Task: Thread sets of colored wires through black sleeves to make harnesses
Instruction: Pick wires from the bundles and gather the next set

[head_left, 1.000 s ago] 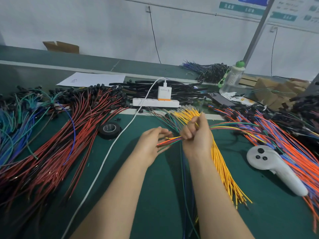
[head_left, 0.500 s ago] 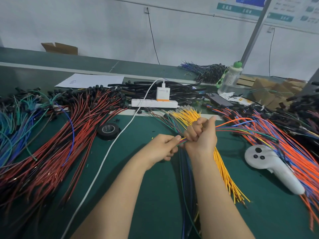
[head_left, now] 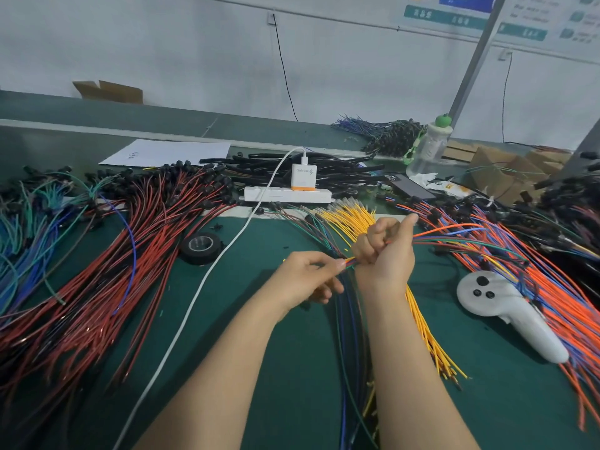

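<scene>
left hand [head_left: 305, 277], right hand [head_left: 384, 254] closer on wires [head_left: 350, 262]

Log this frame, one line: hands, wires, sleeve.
right hand: grips mixed-colour wire set | left hand: pinches set's ends | sleeve on set: cannot tell | black sleeves: piled behind power strip

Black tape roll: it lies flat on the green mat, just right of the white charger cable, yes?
Not quite. The head view shows the black tape roll lying flat on the green mat just left of the white charger cable, not right of it.
</scene>
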Demonstrator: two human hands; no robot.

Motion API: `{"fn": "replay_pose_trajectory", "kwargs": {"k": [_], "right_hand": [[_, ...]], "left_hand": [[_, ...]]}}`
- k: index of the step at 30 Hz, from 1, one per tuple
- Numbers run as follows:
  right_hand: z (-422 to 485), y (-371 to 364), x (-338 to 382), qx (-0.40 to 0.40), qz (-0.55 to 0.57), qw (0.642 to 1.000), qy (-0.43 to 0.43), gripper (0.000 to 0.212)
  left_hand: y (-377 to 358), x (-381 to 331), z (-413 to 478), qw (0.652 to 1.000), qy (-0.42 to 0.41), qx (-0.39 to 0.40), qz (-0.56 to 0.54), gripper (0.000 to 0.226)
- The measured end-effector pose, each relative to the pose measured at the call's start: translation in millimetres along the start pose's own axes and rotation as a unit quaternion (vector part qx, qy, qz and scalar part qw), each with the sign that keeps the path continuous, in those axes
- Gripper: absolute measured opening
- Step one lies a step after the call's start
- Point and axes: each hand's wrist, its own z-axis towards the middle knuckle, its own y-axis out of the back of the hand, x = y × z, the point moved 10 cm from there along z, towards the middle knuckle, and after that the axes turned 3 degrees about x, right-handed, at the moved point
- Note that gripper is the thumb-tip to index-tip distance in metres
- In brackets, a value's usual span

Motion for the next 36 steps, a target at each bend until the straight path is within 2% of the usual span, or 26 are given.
{"fn": "replay_pose_trajectory", "kwargs": {"k": [3, 10, 12, 15, 19, 23, 26, 30, 32, 36], "right_hand": [[1, 5, 2, -0.01, 0.014, 1.0, 0.003, 0.058], [1, 8, 3, -0.018, -0.001, 1.0, 0.009, 0.057], [1, 6, 4, -0.013, 0.025, 1.0, 0.008, 0.057], [-1, -2, 2, 0.004, 0.06, 0.998, 0.001, 0.058], [-7, -15, -18, 0.023, 0.047, 0.998, -0.035, 0.055], [-18, -26, -50, 0.046, 0.021, 0.993, -0.107, 0.053], [-19, -26, -55, 0.04, 0.022, 0.993, -0.107, 0.054], [-8, -7, -31, -0.008, 0.06, 0.996, -0.062, 0.052], [-6, 1, -23, -0.024, 0.076, 0.996, -0.049, 0.053], [-3, 4, -18, -0.028, 0.074, 0.996, -0.033, 0.055]], "left_hand": [[-7, 3, 0, 0.998, 0.006, 0.043, -0.035, 0.008], [-4, -1, 3, 0.999, -0.016, 0.02, 0.019, 0.01], [0, 2, 2, 0.999, -0.005, 0.015, -0.045, 0.014], [2, 7, 3, 0.983, 0.027, 0.006, -0.181, 0.031], [1, 13, 8, 0.925, 0.035, -0.079, -0.37, 0.039], [4, 15, 10, 0.906, 0.029, -0.126, -0.404, 0.039], [12, 12, 10, 0.929, 0.01, -0.127, -0.348, 0.039], [13, 1, 7, 0.994, -0.027, -0.069, -0.074, 0.018], [7, -4, 5, 0.998, -0.052, -0.043, 0.008, 0.012], [6, -12, 6, 0.993, -0.091, -0.057, 0.055, 0.015]]}}
